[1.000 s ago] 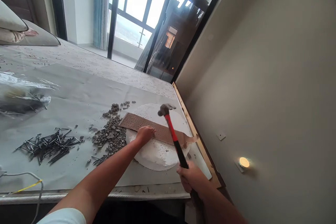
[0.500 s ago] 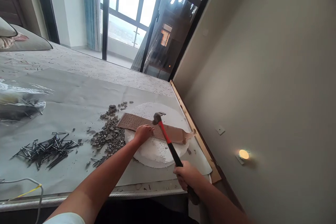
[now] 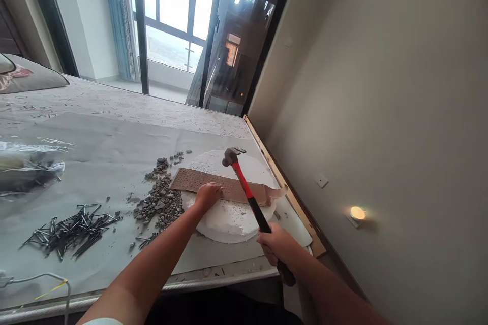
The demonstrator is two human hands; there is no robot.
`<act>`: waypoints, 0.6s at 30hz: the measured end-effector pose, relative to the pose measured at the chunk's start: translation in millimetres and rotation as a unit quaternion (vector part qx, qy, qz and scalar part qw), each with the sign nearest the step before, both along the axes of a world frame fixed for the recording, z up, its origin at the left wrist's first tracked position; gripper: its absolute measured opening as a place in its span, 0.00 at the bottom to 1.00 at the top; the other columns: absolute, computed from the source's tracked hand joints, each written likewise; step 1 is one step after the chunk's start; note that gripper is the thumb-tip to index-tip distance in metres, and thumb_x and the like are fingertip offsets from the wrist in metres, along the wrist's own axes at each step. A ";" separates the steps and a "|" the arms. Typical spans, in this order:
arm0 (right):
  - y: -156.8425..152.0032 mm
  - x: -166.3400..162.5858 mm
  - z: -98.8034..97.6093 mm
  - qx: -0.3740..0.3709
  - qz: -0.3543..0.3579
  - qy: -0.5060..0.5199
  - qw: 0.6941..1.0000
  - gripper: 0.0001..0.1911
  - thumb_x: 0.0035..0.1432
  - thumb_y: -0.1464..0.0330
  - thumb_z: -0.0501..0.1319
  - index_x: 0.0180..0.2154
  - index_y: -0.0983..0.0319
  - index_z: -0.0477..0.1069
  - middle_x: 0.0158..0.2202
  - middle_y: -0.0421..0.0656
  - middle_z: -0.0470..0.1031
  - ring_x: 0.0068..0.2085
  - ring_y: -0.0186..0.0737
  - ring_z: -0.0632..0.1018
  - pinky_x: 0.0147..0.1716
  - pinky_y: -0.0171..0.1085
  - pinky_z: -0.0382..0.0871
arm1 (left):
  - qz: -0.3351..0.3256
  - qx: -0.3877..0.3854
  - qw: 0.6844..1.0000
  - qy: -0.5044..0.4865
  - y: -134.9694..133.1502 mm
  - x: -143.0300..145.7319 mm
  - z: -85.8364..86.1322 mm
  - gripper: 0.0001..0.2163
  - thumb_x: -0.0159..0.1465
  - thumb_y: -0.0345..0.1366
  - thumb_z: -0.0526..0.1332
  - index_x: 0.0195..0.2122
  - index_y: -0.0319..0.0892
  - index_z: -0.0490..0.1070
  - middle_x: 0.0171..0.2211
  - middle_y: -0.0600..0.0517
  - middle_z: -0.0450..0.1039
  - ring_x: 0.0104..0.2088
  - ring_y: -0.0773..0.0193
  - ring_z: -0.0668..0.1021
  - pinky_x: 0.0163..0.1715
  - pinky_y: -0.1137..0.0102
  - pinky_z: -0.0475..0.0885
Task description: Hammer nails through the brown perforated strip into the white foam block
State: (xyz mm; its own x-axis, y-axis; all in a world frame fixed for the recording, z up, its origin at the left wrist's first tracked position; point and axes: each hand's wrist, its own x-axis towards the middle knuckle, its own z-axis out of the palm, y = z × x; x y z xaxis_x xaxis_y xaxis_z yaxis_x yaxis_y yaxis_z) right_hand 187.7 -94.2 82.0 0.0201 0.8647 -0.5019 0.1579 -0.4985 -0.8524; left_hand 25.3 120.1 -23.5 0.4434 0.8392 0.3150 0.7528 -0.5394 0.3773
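My right hand (image 3: 277, 245) is closed round the red and black handle of a hammer (image 3: 246, 188). Its steel head is raised a little above a brown strip full of small holes (image 3: 213, 186). The strip lies across a round white foam disc (image 3: 229, 216). My left hand (image 3: 208, 196) rests on the strip's near edge with its fingers curled and pressed together, pinching something I cannot make out.
A heap of small grey rubble (image 3: 160, 200) lies left of the disc. A pile of dark nails (image 3: 68, 226) sits farther left. A clear plastic bag (image 3: 26, 167) lies at the left edge. A cable (image 3: 46, 282) runs along the covered bed's (image 3: 114, 137) front. A wall (image 3: 381, 111) stands close on the right.
The hammer head came down onto the strip beside my left hand, then rose again. My left hand stayed on the strip. The view shifted slightly.
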 end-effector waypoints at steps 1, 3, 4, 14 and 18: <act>-0.3 -0.9 -1.4 -0.009 0.004 -0.004 1.000 0.09 0.46 0.76 0.53 0.23 0.58 0.54 0.09 0.28 0.50 0.10 0.26 0.52 0.09 0.29 0.47 | 0.002 -0.001 1.000 0.003 -0.2 0.0 0.1 0.19 0.64 0.40 0.48 0.26 0.40 0.75 0.30 0.46 0.75 0.31 0.61 0.75 0.30 0.70 0.64; -0.8 -2.3 -6.6 -0.035 0.019 -0.022 0.999 0.10 0.44 0.77 0.52 0.22 0.58 0.53 0.08 0.28 0.50 0.10 0.27 0.52 0.08 0.30 0.47 | 0.011 -0.010 1.000 0.002 -0.7 -0.2 -0.2 0.18 0.64 0.39 0.49 0.27 0.40 0.76 0.31 0.45 0.76 0.31 0.61 0.76 0.30 0.70 0.65; -0.8 -2.6 -8.9 -0.044 0.026 -0.027 0.998 0.10 0.44 0.77 0.52 0.22 0.58 0.52 0.08 0.28 0.49 0.10 0.27 0.52 0.08 0.30 0.47 | 0.014 -0.014 1.000 -0.001 -0.9 -0.3 -0.6 0.17 0.64 0.39 0.49 0.28 0.40 0.76 0.32 0.45 0.76 0.32 0.60 0.76 0.30 0.70 0.65; 1.6 -1.1 -19.6 -0.039 0.014 -0.022 0.999 0.09 0.44 0.76 0.52 0.22 0.58 0.53 0.08 0.28 0.50 0.09 0.28 0.53 0.08 0.29 0.46 | 0.011 -0.003 1.000 -0.005 0.0 -1.0 -2.8 0.17 0.64 0.40 0.50 0.25 0.41 0.76 0.31 0.47 0.76 0.32 0.62 0.76 0.32 0.71 0.65; 1.1 0.6 -21.9 -0.015 0.015 0.002 1.000 0.09 0.45 0.76 0.52 0.22 0.58 0.53 0.08 0.28 0.50 0.09 0.28 0.53 0.08 0.30 0.47 | 0.009 0.007 1.000 -0.005 -0.2 -1.0 -2.7 0.18 0.64 0.40 0.49 0.25 0.41 0.75 0.31 0.47 0.76 0.32 0.62 0.76 0.32 0.71 0.65</act>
